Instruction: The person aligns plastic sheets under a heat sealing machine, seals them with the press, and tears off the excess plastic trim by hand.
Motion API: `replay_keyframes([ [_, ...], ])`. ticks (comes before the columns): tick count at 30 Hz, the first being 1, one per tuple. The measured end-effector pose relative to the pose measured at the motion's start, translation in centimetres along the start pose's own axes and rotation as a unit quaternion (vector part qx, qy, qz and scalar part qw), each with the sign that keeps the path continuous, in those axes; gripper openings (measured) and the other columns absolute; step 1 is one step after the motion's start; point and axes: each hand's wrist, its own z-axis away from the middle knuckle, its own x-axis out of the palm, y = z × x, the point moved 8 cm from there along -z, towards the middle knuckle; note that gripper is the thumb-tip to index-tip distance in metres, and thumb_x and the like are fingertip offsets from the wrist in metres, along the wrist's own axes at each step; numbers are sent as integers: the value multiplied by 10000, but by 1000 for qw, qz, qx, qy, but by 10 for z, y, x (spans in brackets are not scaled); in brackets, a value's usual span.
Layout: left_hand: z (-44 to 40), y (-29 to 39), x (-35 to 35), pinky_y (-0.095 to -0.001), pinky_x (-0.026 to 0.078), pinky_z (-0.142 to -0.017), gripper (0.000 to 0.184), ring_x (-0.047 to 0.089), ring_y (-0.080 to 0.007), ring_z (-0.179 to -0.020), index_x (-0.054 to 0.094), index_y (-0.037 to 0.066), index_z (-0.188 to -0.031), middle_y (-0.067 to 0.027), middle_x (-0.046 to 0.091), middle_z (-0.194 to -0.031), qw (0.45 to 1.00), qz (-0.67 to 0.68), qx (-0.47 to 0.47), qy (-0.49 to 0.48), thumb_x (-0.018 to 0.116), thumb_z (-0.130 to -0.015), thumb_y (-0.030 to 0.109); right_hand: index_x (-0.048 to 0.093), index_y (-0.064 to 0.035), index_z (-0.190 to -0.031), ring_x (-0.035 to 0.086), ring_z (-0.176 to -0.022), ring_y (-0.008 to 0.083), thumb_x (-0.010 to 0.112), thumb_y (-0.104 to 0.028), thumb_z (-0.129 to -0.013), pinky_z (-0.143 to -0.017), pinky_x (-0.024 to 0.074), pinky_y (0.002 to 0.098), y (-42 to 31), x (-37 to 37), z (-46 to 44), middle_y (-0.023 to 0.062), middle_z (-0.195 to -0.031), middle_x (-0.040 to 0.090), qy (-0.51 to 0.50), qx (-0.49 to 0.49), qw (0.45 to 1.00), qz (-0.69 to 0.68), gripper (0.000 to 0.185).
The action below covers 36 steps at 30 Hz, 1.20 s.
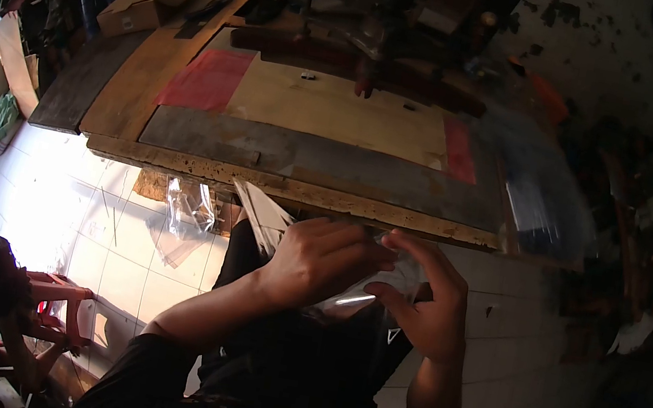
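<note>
Your right hand [433,311]: thumb and fingers spread beside clear plastic [354,298]. Left hand [309,261]: fingers bent, can't tell grip. Counter [317,154] beyond.

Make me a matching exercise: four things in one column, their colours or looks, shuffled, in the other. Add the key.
Things
1. plastic between the left hand and right hand
2. stool
3. box
4. bag at far left

Looks
A. brown
B. green
C. see-through
D. red

Pairs: 1-C, 2-D, 3-A, 4-B
</note>
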Motion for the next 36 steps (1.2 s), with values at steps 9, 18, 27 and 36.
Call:
replay_keyframes([
  [9,7,-20,9,-353,569,-653,196,744,-241,-783,737,89,-972,-40,742,-902,993,83,-62,-55,842,-807,95,739,-11,-1188,761,-1033,227,833,-55,-849,-848,610,327,29,12,-2,148,-1122,768,-52,87,992,-73,354],
  [18,4,-20,10,-367,588,-681,175,745,-266,-790,731,72,-1008,-57,738,-896,993,81,-62,-62,813,-859,111,767,2,-1140,755,-931,184,801,-20,-877,-808,592,292,23,6,-11,127,-1027,769,-27,80,989,-124,266],
  [27,21,-50,-12,-350,570,-634,576,755,-196,-753,646,110,-1176,-17,752,-849,964,37,-201,-170,936,-754,376,757,23,-1043,735,-829,129,769,-69,-943,-799,559,259,52,-12,-7,86,-917,777,27,168,975,-140,136],
  [36,49,-80,-25,-394,563,-629,180,729,-271,-677,793,123,-940,-81,748,-762,951,36,-208,-227,802,-889,295,729,44,-1068,694,-868,111,724,-98,-984,-834,531,261,69,-35,-8,84,-926,762,43,196,963,-183,166],
])
